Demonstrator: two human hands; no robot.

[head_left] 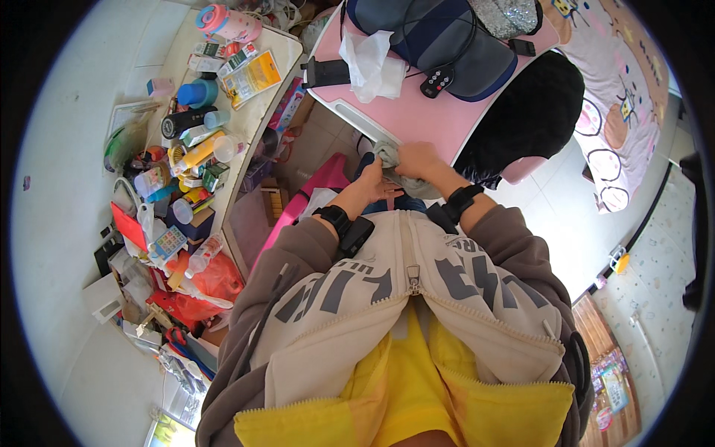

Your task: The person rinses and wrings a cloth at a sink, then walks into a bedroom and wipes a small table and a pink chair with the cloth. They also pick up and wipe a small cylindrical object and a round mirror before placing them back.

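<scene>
A: Where is the soft grey-green fabric piece point(386, 153) located?
B: It is held in front of the body, at the near edge of the pink table with white trim point(439, 123), between the left hand point(368, 186) and the right hand point(421, 162).

A: What is the state of the grip?
B: The right hand is clamped on the fabric, its fingers curled in. The left hand is placed against it, thumb raised and fingers partly extended; whether it is firmly pinched there cannot be told.

A: How far has the work been carried?
B: Pick-up is judged complete. The fabric is bunched; no flat or neatly folded state has been reached. Setting down is judged to be outstanding. The exact stage cannot be determined, as part of the fabric is covered by the hands.

A: What is found farther out?
B: On the far side of the table, a dark blue padded cushion point(447, 45) and a small black remote control point(436, 82) are placed. To the left, a cream-topped cabinet point(277, 46) is crowded with bottles and boxes.
</scene>
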